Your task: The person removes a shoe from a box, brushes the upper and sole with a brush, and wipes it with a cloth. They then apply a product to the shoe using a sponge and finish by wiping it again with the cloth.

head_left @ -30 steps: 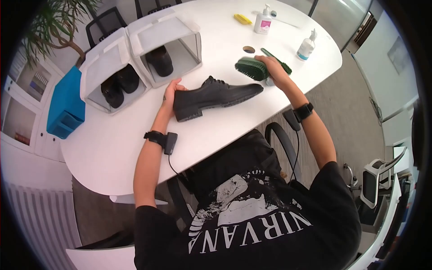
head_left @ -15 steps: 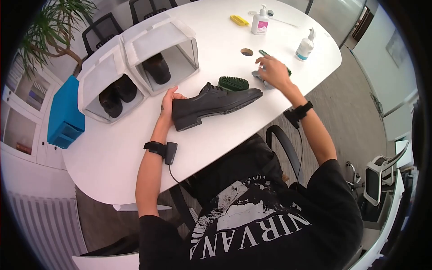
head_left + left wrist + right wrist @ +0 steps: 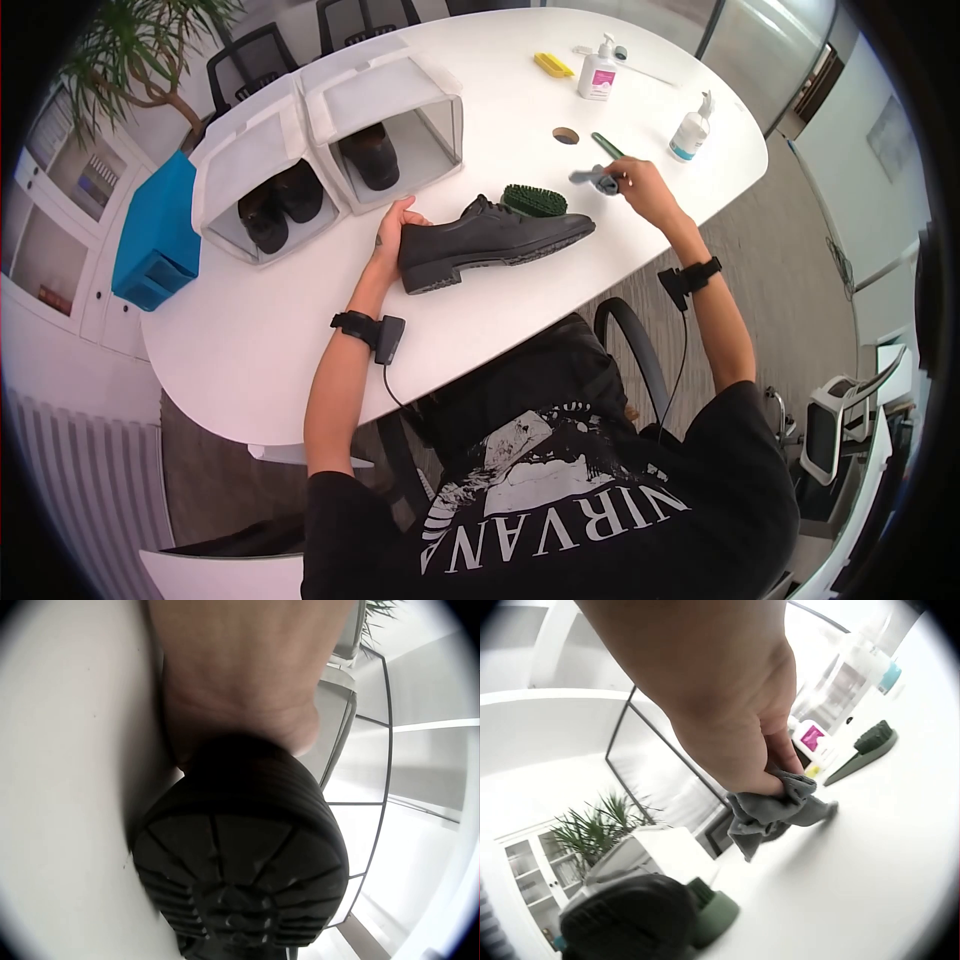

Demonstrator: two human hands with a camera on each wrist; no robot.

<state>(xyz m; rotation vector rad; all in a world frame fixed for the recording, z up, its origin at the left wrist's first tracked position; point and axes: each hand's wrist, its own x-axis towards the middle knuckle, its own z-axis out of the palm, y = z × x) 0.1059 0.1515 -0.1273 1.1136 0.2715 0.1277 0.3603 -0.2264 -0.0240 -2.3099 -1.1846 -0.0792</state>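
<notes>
A black lace-up shoe (image 3: 490, 243) lies on its side on the white table, its heel held by my left hand (image 3: 397, 236). In the left wrist view the treaded heel (image 3: 240, 870) is close below the hand (image 3: 240, 690). My right hand (image 3: 645, 190) pinches a crumpled grey cloth (image 3: 596, 180) beyond the toe; the right wrist view shows the cloth (image 3: 769, 810) bunched under the fingers of the hand (image 3: 735, 727). Behind the shoe a green brush (image 3: 535, 200) rests bristles up. A long-handled green brush (image 3: 606, 145) lies by the right hand, partly hidden by it.
Two clear-fronted white boxes (image 3: 385, 90) with black shoes (image 3: 370, 158) stand at the left, beside a blue holder (image 3: 157, 235). Two pump bottles (image 3: 598, 72) (image 3: 690, 132) and a yellow item (image 3: 553, 65) are farther back, near a round table hole (image 3: 565, 135).
The right hand has let go of the green block brush, which now lies bristles up behind the shoe, and has taken hold of the grey cloth. The left hand stays at the heel.
</notes>
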